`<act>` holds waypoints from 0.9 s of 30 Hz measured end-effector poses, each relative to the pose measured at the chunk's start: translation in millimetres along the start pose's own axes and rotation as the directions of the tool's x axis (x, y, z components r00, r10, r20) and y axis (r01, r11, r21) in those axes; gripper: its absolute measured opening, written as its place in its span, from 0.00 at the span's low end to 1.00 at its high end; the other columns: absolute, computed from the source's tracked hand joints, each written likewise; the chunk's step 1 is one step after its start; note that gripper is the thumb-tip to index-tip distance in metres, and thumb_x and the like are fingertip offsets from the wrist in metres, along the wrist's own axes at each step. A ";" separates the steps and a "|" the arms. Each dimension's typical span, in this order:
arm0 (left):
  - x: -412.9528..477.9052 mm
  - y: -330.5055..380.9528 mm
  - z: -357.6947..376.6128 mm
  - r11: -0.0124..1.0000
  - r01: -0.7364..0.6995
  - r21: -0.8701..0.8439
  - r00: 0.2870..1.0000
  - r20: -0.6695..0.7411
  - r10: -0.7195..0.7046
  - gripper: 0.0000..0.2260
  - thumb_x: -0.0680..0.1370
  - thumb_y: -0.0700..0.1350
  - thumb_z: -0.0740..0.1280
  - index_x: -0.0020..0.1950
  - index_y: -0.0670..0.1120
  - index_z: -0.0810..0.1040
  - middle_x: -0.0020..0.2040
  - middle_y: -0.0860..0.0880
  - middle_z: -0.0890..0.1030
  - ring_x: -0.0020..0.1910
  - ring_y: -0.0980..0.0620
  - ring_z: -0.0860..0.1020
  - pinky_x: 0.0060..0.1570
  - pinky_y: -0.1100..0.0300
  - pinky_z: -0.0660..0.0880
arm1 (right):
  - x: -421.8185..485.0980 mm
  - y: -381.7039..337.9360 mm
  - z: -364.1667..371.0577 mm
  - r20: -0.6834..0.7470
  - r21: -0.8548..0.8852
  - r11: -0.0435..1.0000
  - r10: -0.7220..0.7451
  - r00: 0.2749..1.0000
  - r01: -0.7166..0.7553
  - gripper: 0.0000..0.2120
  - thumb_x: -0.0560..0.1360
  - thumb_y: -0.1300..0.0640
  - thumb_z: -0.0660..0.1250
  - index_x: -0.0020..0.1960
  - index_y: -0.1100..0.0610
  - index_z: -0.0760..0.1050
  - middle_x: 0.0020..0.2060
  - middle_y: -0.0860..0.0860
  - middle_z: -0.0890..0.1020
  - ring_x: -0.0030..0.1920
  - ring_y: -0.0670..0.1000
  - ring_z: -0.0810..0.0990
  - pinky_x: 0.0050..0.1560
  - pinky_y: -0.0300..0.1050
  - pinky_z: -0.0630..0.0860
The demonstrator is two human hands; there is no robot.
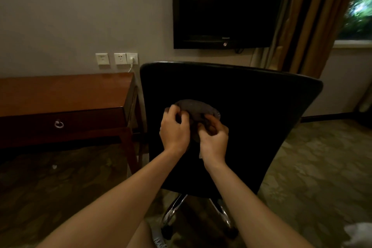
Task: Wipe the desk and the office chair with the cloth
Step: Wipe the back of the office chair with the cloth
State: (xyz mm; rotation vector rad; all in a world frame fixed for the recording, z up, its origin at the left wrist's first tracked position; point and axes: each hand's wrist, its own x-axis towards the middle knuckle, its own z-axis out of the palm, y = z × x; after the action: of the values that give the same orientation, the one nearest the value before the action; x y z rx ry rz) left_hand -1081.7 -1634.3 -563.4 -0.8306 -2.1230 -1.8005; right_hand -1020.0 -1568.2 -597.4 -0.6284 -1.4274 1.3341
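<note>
Both grips on the cloth (198, 110), a dark grey wad bunched against the back of the office chair (261, 127). Left grip (175, 127): fingers curled round the wad's left edge. Right grip (214, 141): fingers curled, pinching the lower right folds. A pale scrap of the cloth shows just under the right grip.

Edges and room:
- Chair back is black and broad. Its top rim runs well above the grips, its right edge well off to the right of them.
- Chrome base (175, 209) and castors sit below the grips, near the person's legs.
- Bench (60, 90), red-brown wood, stands left of the left grip. Its right end is just beside the chair's left edge (a narrow gap, hard to tell if they touch). A drawer ring pull (59, 124) is on its front.
- Patterned carpet (312, 157) lies open to the right of the chair.
- Curtain (314, 16) and window (360, 2) are up and right of the grips.

Writing:
- Wall television (225, 6), above the grips, has a small mark on its lower bezel, too blurred to read.
- Wall sockets (120, 58), up and left, have one white plug in.
</note>
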 end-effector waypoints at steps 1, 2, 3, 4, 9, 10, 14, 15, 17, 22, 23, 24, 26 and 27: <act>1.0 9.1 1.6 1.000 -0.010 0.017 1.000 -0.017 0.010 0.08 0.82 0.48 0.62 0.43 0.52 0.69 0.44 0.54 0.72 0.41 0.54 0.73 0.45 0.51 0.72 | 3.0 -6.1 -4.7 0.006 -0.001 1.000 -0.027 1.000 0.027 0.15 0.77 0.60 0.71 0.61 0.47 0.77 0.62 0.52 0.74 0.55 0.43 0.80 0.54 0.36 0.80; 3.1 19.8 2.8 0.999 -0.019 0.037 0.999 -0.045 0.021 0.09 0.82 0.49 0.62 0.42 0.53 0.68 0.43 0.55 0.71 0.40 0.55 0.72 0.45 0.52 0.71 | 6.7 -15.2 -9.6 0.008 0.006 0.998 -0.055 0.998 0.054 0.15 0.77 0.60 0.71 0.62 0.48 0.77 0.62 0.52 0.74 0.56 0.43 0.80 0.55 0.38 0.80; 4.5 28.8 3.7 0.998 -0.031 0.063 0.997 -0.071 0.035 0.09 0.82 0.49 0.62 0.42 0.53 0.68 0.43 0.56 0.70 0.40 0.55 0.71 0.44 0.52 0.70 | 9.9 -22.4 -13.3 0.005 0.009 0.998 -0.065 0.998 0.065 0.15 0.77 0.61 0.71 0.62 0.49 0.77 0.62 0.51 0.73 0.56 0.44 0.80 0.56 0.40 0.80; 6.0 35.9 4.7 0.995 -0.040 0.089 0.995 -0.090 0.048 0.09 0.82 0.50 0.62 0.41 0.53 0.67 0.42 0.56 0.69 0.39 0.56 0.71 0.44 0.53 0.69 | 12.5 -29.3 -15.9 -0.002 0.004 0.998 -0.066 0.998 0.066 0.15 0.77 0.61 0.70 0.62 0.50 0.77 0.63 0.50 0.72 0.56 0.44 0.80 0.57 0.41 0.80; 14.9 63.5 2.1 0.988 -0.066 0.139 0.989 -0.119 0.083 0.09 0.81 0.50 0.61 0.41 0.53 0.66 0.43 0.55 0.71 0.38 0.56 0.71 0.40 0.56 0.66 | 23.3 -60.8 -20.1 -0.026 -0.021 0.990 -0.143 0.989 0.143 0.14 0.76 0.63 0.71 0.54 0.44 0.77 0.61 0.49 0.73 0.55 0.45 0.80 0.57 0.37 0.79; 16.6 68.2 0.5 0.987 -0.080 0.140 0.988 -0.119 0.097 0.09 0.81 0.50 0.61 0.42 0.53 0.66 0.43 0.55 0.71 0.38 0.57 0.71 0.39 0.57 0.64 | 24.9 -66.6 -19.9 -0.034 -0.024 0.988 -0.151 0.988 0.151 0.15 0.76 0.63 0.71 0.53 0.44 0.76 0.60 0.48 0.72 0.55 0.44 0.80 0.55 0.33 0.78; 22.4 86.7 -7.3 0.983 -0.142 0.118 0.980 -0.124 0.156 0.08 0.82 0.50 0.61 0.43 0.53 0.67 0.43 0.55 0.71 0.37 0.62 0.71 0.35 0.65 0.61 | 29.0 -88.5 -19.5 -0.057 -0.032 0.974 -0.225 0.973 0.224 0.10 0.77 0.61 0.70 0.54 0.48 0.76 0.57 0.48 0.71 0.52 0.42 0.80 0.51 0.29 0.76; 23.0 90.1 -8.5 0.982 -0.156 0.107 0.977 -0.128 0.170 0.08 0.82 0.50 0.61 0.43 0.53 0.67 0.43 0.55 0.71 0.38 0.63 0.71 0.35 0.66 0.61 | 30.1 -91.4 -19.6 -0.061 -0.035 0.968 -0.252 0.966 0.250 0.09 0.78 0.60 0.70 0.54 0.48 0.77 0.57 0.48 0.71 0.52 0.42 0.80 0.51 0.30 0.76; 24.2 95.9 -9.4 0.977 -0.197 0.076 0.970 -0.131 0.206 0.08 0.82 0.49 0.61 0.43 0.52 0.66 0.43 0.55 0.71 0.38 0.62 0.72 0.34 0.68 0.61 | 31.9 -97.8 -21.0 -0.066 -0.041 0.956 -0.293 0.954 0.291 0.08 0.78 0.59 0.70 0.54 0.48 0.76 0.57 0.48 0.71 0.52 0.43 0.80 0.52 0.31 0.76; 25.0 100.9 -1.6 0.960 -0.281 0.006 0.954 -0.107 0.280 0.07 0.82 0.47 0.61 0.44 0.51 0.67 0.44 0.55 0.71 0.40 0.61 0.72 0.36 0.69 0.65 | 38.1 -100.4 -35.5 -0.074 -0.130 0.904 -0.419 0.905 0.408 0.07 0.80 0.57 0.68 0.55 0.48 0.75 0.57 0.49 0.70 0.48 0.41 0.78 0.50 0.32 0.76; 24.7 100.2 0.6 0.960 -0.279 0.010 0.955 -0.100 0.279 0.07 0.82 0.47 0.61 0.44 0.51 0.67 0.44 0.55 0.70 0.40 0.61 0.71 0.36 0.70 0.64 | 40.1 -99.9 -38.6 -0.061 -0.153 0.896 -0.428 0.902 0.416 0.07 0.80 0.57 0.68 0.55 0.48 0.76 0.57 0.49 0.70 0.47 0.41 0.77 0.50 0.32 0.76; 23.1 98.3 4.6 0.962 -0.271 0.018 0.959 -0.087 0.271 0.07 0.82 0.47 0.61 0.45 0.51 0.67 0.45 0.55 0.70 0.40 0.62 0.71 0.36 0.71 0.63 | 42.9 -97.2 -42.1 -0.045 -0.176 0.893 -0.428 0.902 0.415 0.07 0.80 0.57 0.68 0.55 0.48 0.76 0.56 0.49 0.70 0.46 0.41 0.77 0.50 0.32 0.76; 19.2 90.9 11.8 0.967 -0.248 0.052 0.967 -0.047 0.250 0.06 0.81 0.48 0.61 0.46 0.52 0.67 0.46 0.55 0.70 0.40 0.62 0.71 0.36 0.70 0.63 | 48.5 -87.4 -49.0 -0.013 -0.195 0.905 -0.388 0.922 0.378 0.07 0.80 0.58 0.68 0.55 0.47 0.76 0.56 0.48 0.70 0.46 0.40 0.77 0.50 0.31 0.75; 17.2 84.2 15.5 0.968 -0.239 0.082 0.970 -0.014 0.241 0.05 0.81 0.48 0.61 0.46 0.51 0.68 0.47 0.55 0.71 0.40 0.61 0.71 0.36 0.68 0.65 | 50.9 -79.7 -53.5 -0.004 -0.215 0.912 -0.360 0.933 0.350 0.07 0.80 0.59 0.68 0.54 0.48 0.76 0.57 0.48 0.69 0.47 0.39 0.77 0.50 0.29 0.75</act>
State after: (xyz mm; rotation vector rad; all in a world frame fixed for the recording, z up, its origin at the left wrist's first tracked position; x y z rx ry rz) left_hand -1045.9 -1608.0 -488.2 -0.9924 -1.9681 -1.5858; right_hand -966.9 -1521.6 -514.7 -0.4997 -1.5737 0.8852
